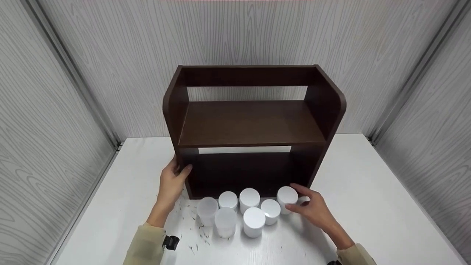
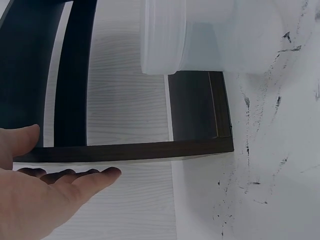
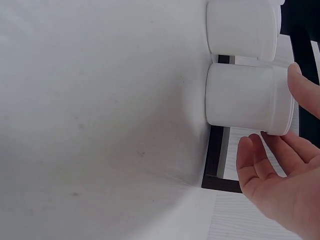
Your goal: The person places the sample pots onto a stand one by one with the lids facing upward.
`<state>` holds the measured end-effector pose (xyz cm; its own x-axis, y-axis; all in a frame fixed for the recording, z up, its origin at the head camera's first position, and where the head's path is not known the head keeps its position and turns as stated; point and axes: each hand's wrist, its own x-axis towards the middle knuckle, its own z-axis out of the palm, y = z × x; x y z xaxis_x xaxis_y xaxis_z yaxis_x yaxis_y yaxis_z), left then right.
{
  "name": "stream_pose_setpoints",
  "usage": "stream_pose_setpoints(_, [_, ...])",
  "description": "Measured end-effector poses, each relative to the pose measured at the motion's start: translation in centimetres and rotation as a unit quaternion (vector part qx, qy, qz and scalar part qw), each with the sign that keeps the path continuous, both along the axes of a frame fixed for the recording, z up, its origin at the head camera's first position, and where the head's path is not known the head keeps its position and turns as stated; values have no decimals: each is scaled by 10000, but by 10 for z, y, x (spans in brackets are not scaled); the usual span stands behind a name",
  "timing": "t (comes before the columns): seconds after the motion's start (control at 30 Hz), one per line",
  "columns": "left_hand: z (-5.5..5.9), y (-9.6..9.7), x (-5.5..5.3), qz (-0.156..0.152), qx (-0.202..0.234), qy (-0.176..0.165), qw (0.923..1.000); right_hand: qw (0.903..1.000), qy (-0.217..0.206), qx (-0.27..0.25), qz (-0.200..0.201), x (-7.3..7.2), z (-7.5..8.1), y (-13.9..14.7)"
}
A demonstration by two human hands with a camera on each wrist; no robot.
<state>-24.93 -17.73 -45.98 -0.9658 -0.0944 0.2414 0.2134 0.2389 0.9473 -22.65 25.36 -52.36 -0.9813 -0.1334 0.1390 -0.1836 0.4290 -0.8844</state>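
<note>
My left hand grips the left side panel of a dark brown two-tier shelf, thumb inside its front edge and fingers along the outside. In the left wrist view the thumb laps over that panel. With thumb and fingers, my right hand holds a white lidded jar at its lid, by the shelf's lower right front. The right wrist view shows this jar upright beside another white jar. Several more jars stand to its left, including two frosted translucent jars.
The shelf stands on a white table, close to a grey wood-grain back wall. Similar panels rise at left and right. Dark scuff marks spot the table left of the jars. A middle board divides the shelf into two levels.
</note>
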Motion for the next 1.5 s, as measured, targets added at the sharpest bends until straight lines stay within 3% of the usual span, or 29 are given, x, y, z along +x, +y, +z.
stream_pose_setpoints(0.53, [3,3,0,27,112,45,9999,9997,14,-119,192,2,-2,3])
stream_pose_setpoints(0.97, [6,6,0,184,-60,-110,9998,9984,-8,-409,399,4,-3,10])
stream_pose_setpoints(1.5, [5,7,-1,380,-294,-186,9987,9979,-248,-421,428,1,-9,15])
